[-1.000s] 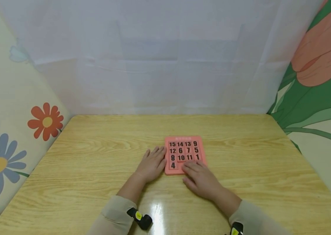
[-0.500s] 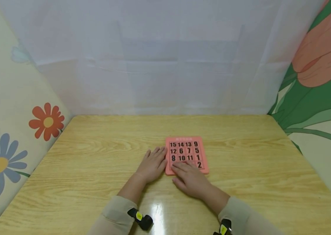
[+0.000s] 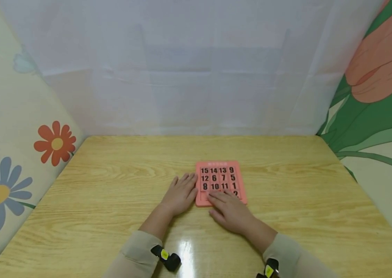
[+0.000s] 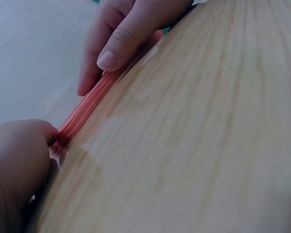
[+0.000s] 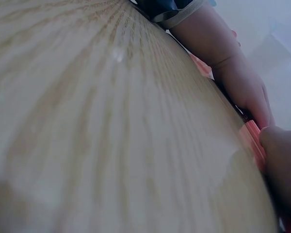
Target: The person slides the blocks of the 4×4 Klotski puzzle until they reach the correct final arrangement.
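Observation:
A pink sliding number puzzle (image 3: 219, 182) lies flat on the table, its black-numbered tiles facing up. My left hand (image 3: 180, 195) rests on the tabletop with fingers extended along the puzzle's left edge. Over the bottom row lie the fairly straight fingertips of my right hand (image 3: 233, 214). They hide the middle of that row; a partly covered 2 shows at its right end, and the bottom-left slot shows no tile. In the left wrist view, the thumb of the right hand (image 4: 131, 39) is by the puzzle's near side (image 4: 85, 111). The right wrist view shows the left hand (image 5: 242, 85) beside the puzzle's edge (image 5: 252, 141).
The wood-grain table (image 3: 119, 162) extends around the puzzle on all sides. A white sheet (image 3: 196, 88) hangs behind it, with flower-patterned panels (image 3: 373, 116) at either side. A black wrist camera (image 3: 169, 260) sits on the left sleeve.
My right hand moved left along the bottom row, over the 4 tile, then slightly back right. The bottom-left slot, which held the 4, now shows no tile. My left hand stayed put.

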A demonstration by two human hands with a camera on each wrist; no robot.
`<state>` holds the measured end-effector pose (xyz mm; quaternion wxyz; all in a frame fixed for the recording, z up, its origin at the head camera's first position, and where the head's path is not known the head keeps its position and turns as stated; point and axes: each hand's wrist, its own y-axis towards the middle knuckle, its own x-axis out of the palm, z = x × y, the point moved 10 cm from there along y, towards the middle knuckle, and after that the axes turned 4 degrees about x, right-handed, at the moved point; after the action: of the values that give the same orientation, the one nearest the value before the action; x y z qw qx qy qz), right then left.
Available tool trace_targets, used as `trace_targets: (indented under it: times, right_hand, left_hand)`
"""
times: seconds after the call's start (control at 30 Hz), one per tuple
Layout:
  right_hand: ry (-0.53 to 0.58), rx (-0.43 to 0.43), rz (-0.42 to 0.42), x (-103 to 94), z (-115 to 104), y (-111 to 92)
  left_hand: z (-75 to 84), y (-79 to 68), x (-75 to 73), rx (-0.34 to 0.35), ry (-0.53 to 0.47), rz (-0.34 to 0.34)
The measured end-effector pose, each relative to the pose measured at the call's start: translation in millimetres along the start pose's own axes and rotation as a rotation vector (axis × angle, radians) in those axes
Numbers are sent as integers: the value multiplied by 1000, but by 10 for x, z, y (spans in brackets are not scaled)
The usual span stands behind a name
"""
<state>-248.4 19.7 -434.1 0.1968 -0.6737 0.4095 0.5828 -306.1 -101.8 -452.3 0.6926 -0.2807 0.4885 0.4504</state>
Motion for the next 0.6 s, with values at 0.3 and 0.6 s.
trace_targets:
  times: [0.3,0.6]
  right_hand:
    - [0,22,0,2,73,-36]
    - [25,29,2,-56,110,-79]
  left_hand:
    - [1,0,-7,2,2,7]
    - [-3,4,-6,1,-1,7]
